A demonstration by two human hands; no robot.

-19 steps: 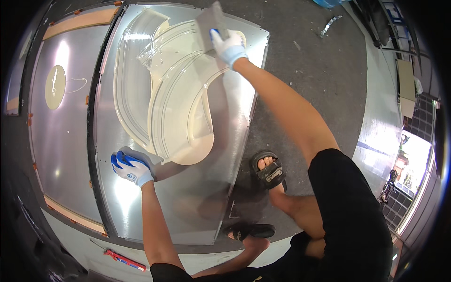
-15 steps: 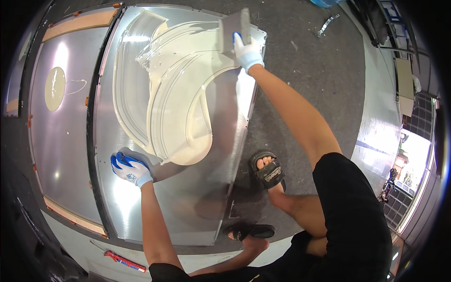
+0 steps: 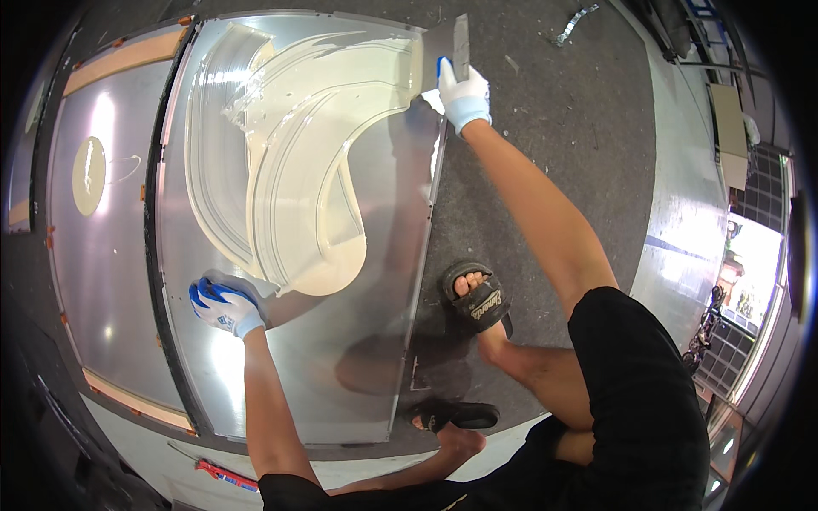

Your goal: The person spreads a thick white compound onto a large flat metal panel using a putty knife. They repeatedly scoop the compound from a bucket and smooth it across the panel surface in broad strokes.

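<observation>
Near twelve o'clock, our gloved right hand [image 3: 464, 89] is closed around a flat grey spreader [image 3: 437, 60], touching cream paste [image 3: 294, 187] spread toward ten and eleven on a metal panel [image 3: 332, 400]. Between eight and nine o'clock, our gloved left hand [image 3: 225, 307] rests on the panel, fingers curled; we cannot tell whether it holds anything.

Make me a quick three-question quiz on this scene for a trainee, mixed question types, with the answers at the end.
1. Multiple choice: what does the right hand hold?
A) a paint roller
B) a wide flat spreader
C) a hammer
2. True or false: the cream-coloured paste covers the whole metal panel between the hands.
3. Fill in: the left hand wears a white-and-____ glove.

Key: 1. B. 2. False; much of the panel's lower part is bare. 3. Blue.
</observation>
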